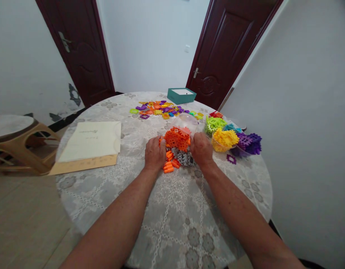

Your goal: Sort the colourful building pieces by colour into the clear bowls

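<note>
A heap of orange lattice pieces (177,139) lies between my two hands on the table. My left hand (155,153) is closed at the heap's left side, its thumb beside the orange pieces. On the right side my right hand (202,149) is curled closed, knuckles up, against the heap's edge. What either hand grips is hidden. Grey toothed pieces (184,157) and short orange tubes (169,167) lie in front of the heap. Just behind it is a clear plastic bowl (186,120), partly hidden.
Bowls of yellow pieces (225,140), green pieces (214,125) and purple pieces (249,143) stand at the right. Mixed pieces (161,109) are scattered at the back, near a teal box (181,98). Papers (91,140) lie left; a wooden stool (29,145) stands beyond.
</note>
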`<state>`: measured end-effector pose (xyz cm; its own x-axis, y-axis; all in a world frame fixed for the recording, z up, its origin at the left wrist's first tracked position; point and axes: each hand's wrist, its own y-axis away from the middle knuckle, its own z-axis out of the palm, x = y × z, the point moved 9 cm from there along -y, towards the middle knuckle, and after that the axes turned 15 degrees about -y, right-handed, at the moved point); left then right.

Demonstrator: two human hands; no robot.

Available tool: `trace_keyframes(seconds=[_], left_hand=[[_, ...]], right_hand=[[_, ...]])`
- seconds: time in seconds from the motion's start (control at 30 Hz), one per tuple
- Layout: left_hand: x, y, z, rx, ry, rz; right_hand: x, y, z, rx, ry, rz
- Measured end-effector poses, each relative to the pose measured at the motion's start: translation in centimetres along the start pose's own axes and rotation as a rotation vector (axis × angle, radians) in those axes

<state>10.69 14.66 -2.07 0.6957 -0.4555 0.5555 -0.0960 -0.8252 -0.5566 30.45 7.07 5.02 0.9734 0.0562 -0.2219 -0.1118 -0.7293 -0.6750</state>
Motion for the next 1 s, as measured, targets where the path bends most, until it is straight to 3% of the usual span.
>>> trace_keyframes(seconds=[0.23, 0.5, 0.63, 0.87, 1.0], left_hand=[[-0.1, -0.1, 0.0, 0.001, -0.017, -0.004], [0.5, -0.3, -0.8, 0.031, -0.031, 0.025], [1.5, -0.2, -1.7, 0.059, -0.055, 0.066], [6.4, 1.7, -0.9, -0.102, -0.224, 0.471], [6.7, 1.7, -0.9, -0.112, -0.226, 0.523]], right_hand=[[-1.0, 1.2, -2.6, 0.121, -0.13, -0.056], [0.4, 1.6, -5.4, 0.224, -0.269, 0.048], [1.9, 3.5, -7.5, 0.262, -0.321, 0.134], [8.7, 11.2, -13.6, 0.456, -0.79, 0.619], [14.6, 16.7, -17.8, 0.565, -0.805, 0.825]])
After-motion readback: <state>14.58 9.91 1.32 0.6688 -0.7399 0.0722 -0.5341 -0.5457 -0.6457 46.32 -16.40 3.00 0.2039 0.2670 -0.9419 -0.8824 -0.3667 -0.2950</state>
